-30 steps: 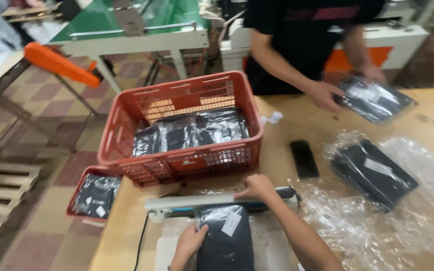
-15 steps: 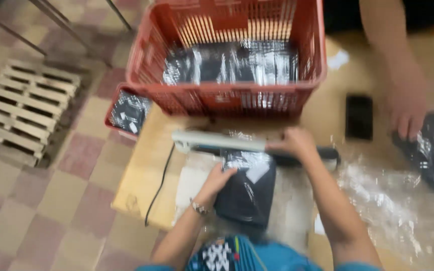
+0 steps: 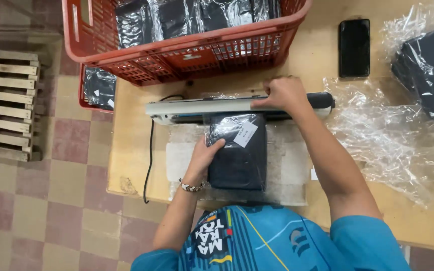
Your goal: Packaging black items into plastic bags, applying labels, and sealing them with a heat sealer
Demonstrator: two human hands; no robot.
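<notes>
I have both arms stretched forward from the bottom of the view, bare from the short blue sleeves down. My right hand lies palm down at the far end of its reach, fingers curled over and pressing flat, the forearm running straight back toward my shoulder. My left hand sits nearer to me, palm down too, fingers extended forward and slightly spread (a beaded bracelet rings that wrist). The left elbow is bent more sharply than the right. The two hands are apart.
</notes>
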